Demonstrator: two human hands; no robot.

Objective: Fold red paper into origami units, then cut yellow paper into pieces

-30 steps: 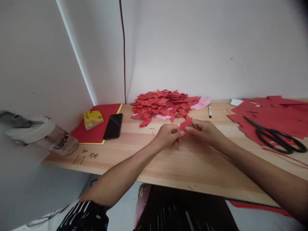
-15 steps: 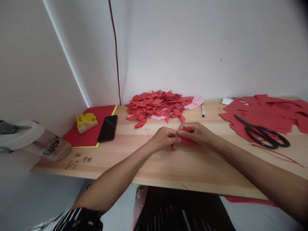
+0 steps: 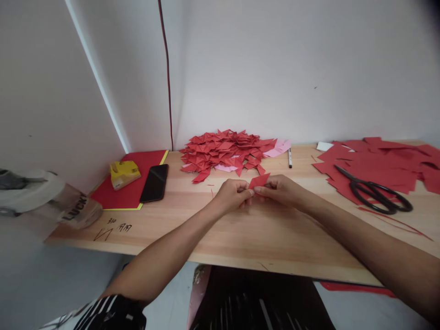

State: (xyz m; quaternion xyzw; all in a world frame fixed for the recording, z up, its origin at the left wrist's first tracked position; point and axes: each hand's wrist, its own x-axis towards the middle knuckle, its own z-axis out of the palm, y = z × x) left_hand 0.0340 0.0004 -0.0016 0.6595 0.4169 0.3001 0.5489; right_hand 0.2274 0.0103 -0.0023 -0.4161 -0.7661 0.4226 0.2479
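Between my two hands, just above the wooden table, is a small folded piece of red paper (image 3: 258, 181) with a pointed, slanted shape. My left hand (image 3: 235, 194) pinches its left lower edge between thumb and fingers. On the other side, my right hand (image 3: 278, 189) grips it, thumb in front and fingers behind. Its lower part is hidden by my fingertips. Behind my hands lies a heap of folded red paper pieces (image 3: 227, 149), with some pink paper (image 3: 279, 147) beside and under it.
Black scissors (image 3: 374, 190) rest on a pile of cut red paper (image 3: 378, 160) at the right. A marker (image 3: 290, 157) lies near the wall. To the left are a phone (image 3: 154, 183), a yellow packet (image 3: 125, 174), a red sheet (image 3: 113, 195) and a clear cup (image 3: 79, 208).
The red paper has been turned up, so its pointed top now shows above my fingers. My right hand has shifted its grip slightly; both hands remain close together.
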